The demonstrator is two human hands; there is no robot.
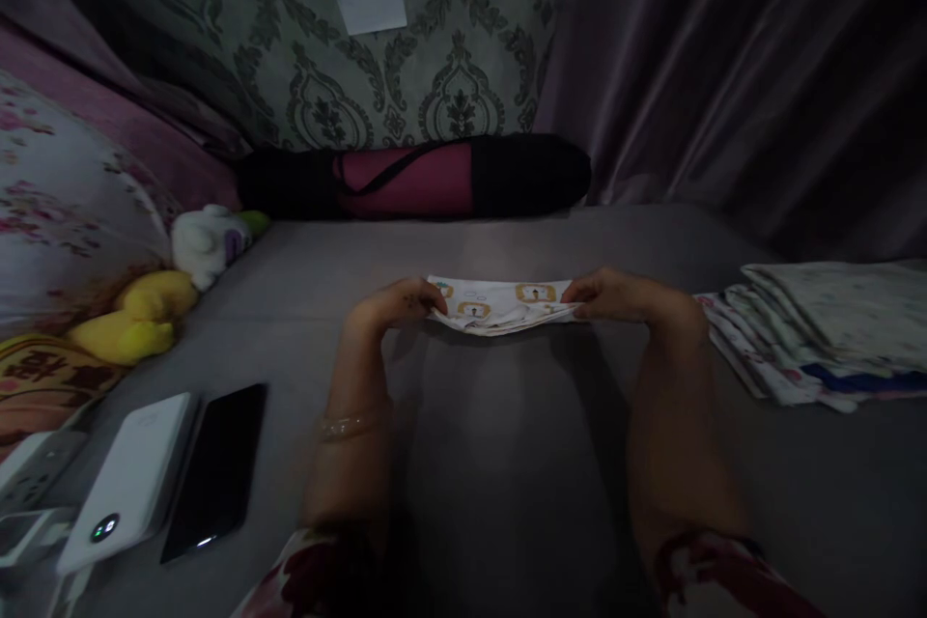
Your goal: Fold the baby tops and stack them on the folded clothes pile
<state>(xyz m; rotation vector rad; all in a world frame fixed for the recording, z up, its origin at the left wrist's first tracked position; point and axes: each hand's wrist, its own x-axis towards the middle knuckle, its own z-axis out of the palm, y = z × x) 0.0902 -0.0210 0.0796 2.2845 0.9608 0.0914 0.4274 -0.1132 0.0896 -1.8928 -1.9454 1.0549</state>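
Observation:
A white cloth (499, 301) with a yellow-brown and black print is stretched sideways between my two hands, its near edge sagging in the middle. My left hand (411, 302) pinches its left end. At the right end my right hand (606, 294) grips it the same way, fingers closed on the edge. The cloth looks folded in layers; I cannot tell whether it touches the grey surface beneath. Nearest to my right arm lies a stack of folded cloths (847, 319).
On the left lie a black phone (217, 468), a white power bank (134, 478) and a power strip (36, 468). Yellow plush (137, 314) and white plush toys (203, 246) rest behind. A long pink-and-black bag (412, 179) lies along the patterned wall; a curtain (666, 68) hangs right.

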